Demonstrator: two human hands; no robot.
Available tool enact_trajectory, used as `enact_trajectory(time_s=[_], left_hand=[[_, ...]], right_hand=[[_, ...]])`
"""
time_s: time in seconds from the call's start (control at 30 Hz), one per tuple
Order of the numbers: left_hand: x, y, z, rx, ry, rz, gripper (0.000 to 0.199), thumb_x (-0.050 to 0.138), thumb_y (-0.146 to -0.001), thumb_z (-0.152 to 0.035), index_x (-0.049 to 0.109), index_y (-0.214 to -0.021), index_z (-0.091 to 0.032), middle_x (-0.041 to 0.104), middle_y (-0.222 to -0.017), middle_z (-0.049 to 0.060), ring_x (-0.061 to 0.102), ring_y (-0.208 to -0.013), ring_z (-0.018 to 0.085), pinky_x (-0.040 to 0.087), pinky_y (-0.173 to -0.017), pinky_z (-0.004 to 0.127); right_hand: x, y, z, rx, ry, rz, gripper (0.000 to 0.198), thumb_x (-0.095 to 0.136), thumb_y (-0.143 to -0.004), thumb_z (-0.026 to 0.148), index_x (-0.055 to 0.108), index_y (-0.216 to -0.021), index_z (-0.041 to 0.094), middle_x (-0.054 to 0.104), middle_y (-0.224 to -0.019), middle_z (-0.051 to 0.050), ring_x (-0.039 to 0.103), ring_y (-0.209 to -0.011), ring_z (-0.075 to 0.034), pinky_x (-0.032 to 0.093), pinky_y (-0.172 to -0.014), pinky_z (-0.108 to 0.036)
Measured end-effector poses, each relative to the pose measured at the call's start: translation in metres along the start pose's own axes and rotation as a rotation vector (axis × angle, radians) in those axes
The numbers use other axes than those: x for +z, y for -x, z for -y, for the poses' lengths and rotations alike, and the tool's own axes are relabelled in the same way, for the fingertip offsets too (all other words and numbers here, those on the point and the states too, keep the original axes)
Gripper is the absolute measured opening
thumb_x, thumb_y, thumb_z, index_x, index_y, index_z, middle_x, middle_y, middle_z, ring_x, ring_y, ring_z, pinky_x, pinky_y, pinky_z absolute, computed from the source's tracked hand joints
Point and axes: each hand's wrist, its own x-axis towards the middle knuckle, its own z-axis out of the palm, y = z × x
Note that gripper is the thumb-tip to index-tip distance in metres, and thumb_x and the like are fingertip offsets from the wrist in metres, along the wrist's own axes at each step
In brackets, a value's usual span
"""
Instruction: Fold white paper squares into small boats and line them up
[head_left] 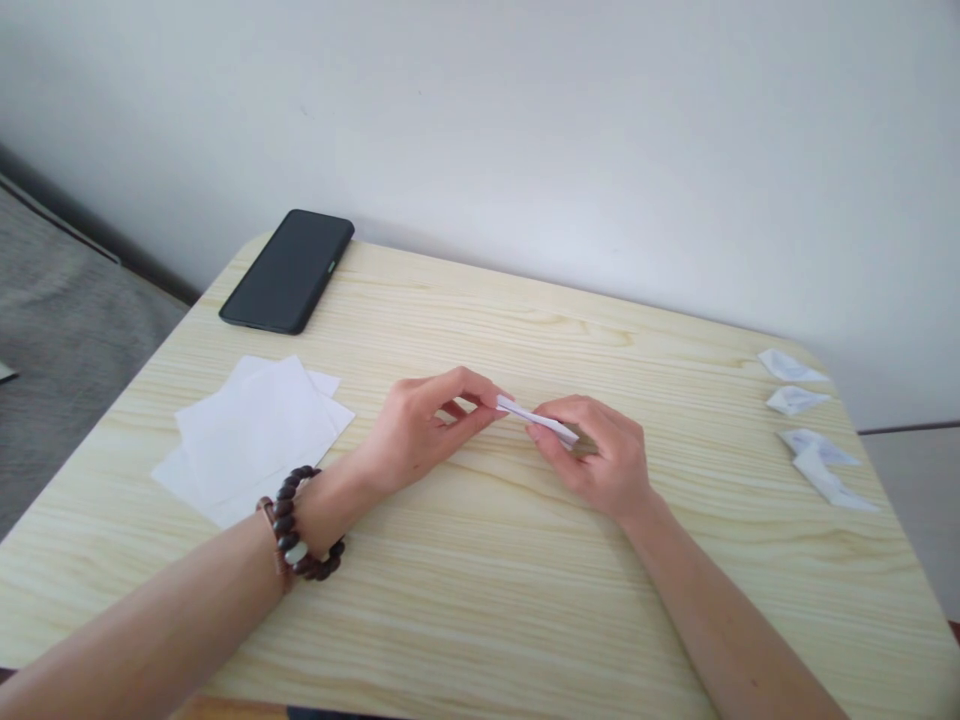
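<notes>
White folded paper (526,414) is pinched near its two ends by the left hand (420,430) and the right hand (611,455), though its folds are hardly clear.

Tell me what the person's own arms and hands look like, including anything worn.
The left forearm and right forearm are bare, no sleeves in view. The left hand and right hand wear no gloves, and no rings show. Around the left wrist sit a bracelet of dark, rounded beads with a pale bead, and a thinner, reddish-brown band.
</notes>
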Motion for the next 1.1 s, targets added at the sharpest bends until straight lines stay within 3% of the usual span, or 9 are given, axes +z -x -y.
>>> enact_trajectory(time_s=[0.2,0.4,0.47,0.8,1.1], left_hand=[[-0.004,-0.002,-0.007,-0.053,0.108,0.131,0.003,0.064,-0.083,-0.016,0.065,-0.084,-0.014,0.073,-0.094,0.005,0.067,-0.076,0.010,0.055,-0.063,0.016],[-0.009,-0.008,-0.008,-0.392,0.641,0.222,0.012,0.060,-0.088,-0.026,0.062,-0.090,-0.014,0.072,-0.088,0.004,0.069,-0.066,0.013,0.057,-0.050,0.022],[-0.010,-0.010,-0.007,-0.465,0.709,0.266,0.012,0.063,-0.086,-0.025,0.064,-0.088,-0.014,0.073,-0.084,0.004,0.068,-0.065,0.013,0.057,-0.049,0.021],[-0.014,-0.012,-0.007,-0.559,0.659,0.403,0.014,0.073,-0.078,-0.028,0.076,-0.086,-0.016,0.076,-0.079,0.005,0.072,-0.072,0.016,0.059,-0.055,0.019],[-0.012,-0.010,-0.005,-0.467,0.545,0.416,0.013,0.070,-0.080,-0.026,0.077,-0.087,-0.017,0.076,-0.072,0.004,0.071,-0.064,0.016,0.060,-0.053,0.021]], right_hand=[[-0.002,-0.002,0.001,0.100,0.030,-0.052,0.004,0.065,-0.083,0.019,0.061,-0.084,0.020,0.070,-0.072,0.001,0.063,-0.060,-0.011,0.049,-0.058,-0.023],[-0.005,-0.001,-0.002,0.069,-0.144,-0.023,0.009,0.066,-0.083,0.018,0.063,-0.090,0.023,0.073,-0.077,0.000,0.067,-0.067,-0.012,0.054,-0.063,-0.023],[-0.005,0.000,-0.004,0.043,-0.229,-0.005,0.012,0.066,-0.083,0.015,0.063,-0.091,0.023,0.073,-0.079,-0.001,0.069,-0.071,-0.013,0.055,-0.065,-0.025],[-0.005,0.001,-0.007,0.035,-0.298,-0.015,0.019,0.069,-0.079,0.010,0.065,-0.092,0.023,0.073,-0.084,-0.003,0.068,-0.078,-0.016,0.055,-0.070,-0.032],[-0.005,0.000,-0.007,-0.017,-0.234,-0.037,0.014,0.068,-0.080,0.014,0.065,-0.090,0.023,0.074,-0.083,-0.003,0.070,-0.078,-0.017,0.055,-0.069,-0.032]])
